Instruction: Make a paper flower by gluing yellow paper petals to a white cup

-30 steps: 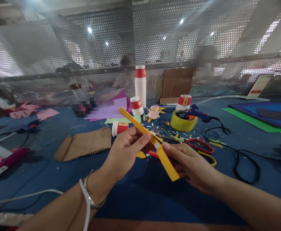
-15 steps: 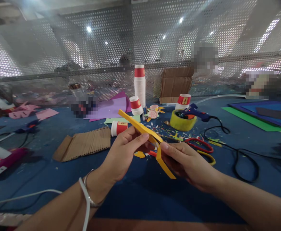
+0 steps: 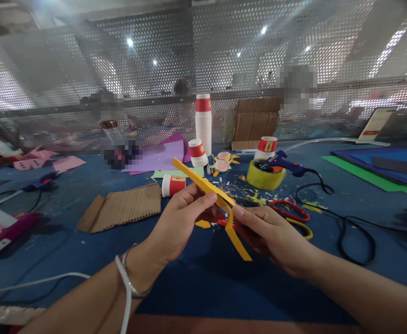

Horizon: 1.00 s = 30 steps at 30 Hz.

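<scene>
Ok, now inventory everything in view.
Thin flat strips: count unclear, yellow, centre
Round paper cups: many, white and red, mostly central
Corrugated cardboard pieces: two, brown, left and back
Round tape roll: one, yellow, right of centre
Plastic glue guns: two, blue, left and right
Scissor handles: two, red and yellow, right of centre
Flat craft sheets: several, multicoloured, both sides
Round patterned pieces: two, pink, centre
Paper scraps: many, mixed colours, centre
Clear container: one, brown-capped, back left
Plastic device: one, magenta, left edge
Cords: several, black and white, sides
Perforated panelling: count unclear, grey, background
Tabletop: one, blue, underneath
Left hand: one, bare, on strips
Right hand: one, bare, on strips
</scene>
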Motion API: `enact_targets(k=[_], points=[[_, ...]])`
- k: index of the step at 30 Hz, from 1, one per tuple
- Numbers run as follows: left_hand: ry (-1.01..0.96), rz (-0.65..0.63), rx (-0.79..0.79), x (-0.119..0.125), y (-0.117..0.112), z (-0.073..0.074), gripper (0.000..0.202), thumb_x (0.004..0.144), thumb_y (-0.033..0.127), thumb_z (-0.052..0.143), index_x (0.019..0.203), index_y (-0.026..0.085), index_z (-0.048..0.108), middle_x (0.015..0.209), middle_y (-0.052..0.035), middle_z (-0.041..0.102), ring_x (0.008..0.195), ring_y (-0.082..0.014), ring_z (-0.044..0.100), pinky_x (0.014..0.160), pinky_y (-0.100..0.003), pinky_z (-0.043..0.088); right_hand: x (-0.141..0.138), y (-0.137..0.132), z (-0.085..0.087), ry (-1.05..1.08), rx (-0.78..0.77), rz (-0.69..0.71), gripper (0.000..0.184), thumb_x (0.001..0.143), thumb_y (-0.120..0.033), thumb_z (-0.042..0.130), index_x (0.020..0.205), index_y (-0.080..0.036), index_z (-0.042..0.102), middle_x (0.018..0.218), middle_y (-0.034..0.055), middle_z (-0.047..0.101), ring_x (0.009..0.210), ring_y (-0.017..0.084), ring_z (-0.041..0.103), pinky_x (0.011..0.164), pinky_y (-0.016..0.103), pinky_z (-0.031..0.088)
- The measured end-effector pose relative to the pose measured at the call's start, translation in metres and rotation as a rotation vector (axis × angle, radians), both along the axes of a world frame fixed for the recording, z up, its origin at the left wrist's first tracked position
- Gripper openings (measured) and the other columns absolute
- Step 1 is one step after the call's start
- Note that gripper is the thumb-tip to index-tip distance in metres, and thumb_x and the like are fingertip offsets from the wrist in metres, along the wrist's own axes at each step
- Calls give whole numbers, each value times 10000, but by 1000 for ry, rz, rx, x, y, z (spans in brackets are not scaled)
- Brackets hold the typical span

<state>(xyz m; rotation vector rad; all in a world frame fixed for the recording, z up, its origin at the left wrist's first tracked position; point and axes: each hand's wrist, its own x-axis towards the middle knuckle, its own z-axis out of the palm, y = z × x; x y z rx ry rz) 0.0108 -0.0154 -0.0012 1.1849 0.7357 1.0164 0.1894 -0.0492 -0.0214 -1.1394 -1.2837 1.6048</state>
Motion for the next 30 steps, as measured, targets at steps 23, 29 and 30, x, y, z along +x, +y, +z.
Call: enact_targets(k=[23, 29, 30], points=[[68, 147, 183, -1, 4, -2, 120, 843, 309, 704, 826, 193, 680, 760, 8, 663, 628, -98, 571, 612, -237, 473, -3, 0, -4, 82, -63, 19, 567, 783, -695, 664, 609, -206, 433, 527, -84, 302, 449, 59, 211, 433, 233, 152], [92, 182, 173, -1, 6, 0, 152, 823, 321, 722, 773, 183, 681, 695, 6, 641, 601, -101, 561, 571, -232, 465, -3, -1, -1, 62, -17, 26, 594, 793, -711, 641, 579, -204, 418, 512, -80, 304, 446, 59, 231, 430, 238, 153], [88, 183, 168, -1, 7, 0, 176, 825, 339, 723, 759, 182, 678, 675, 5, 637, 592, -101, 563, 558, -227, 464, -3, -1, -1, 45, -2, 22, 604, 787, -723, 636, 573, -204, 412, 506, -82, 298, 442, 56, 218, 427, 240, 136]])
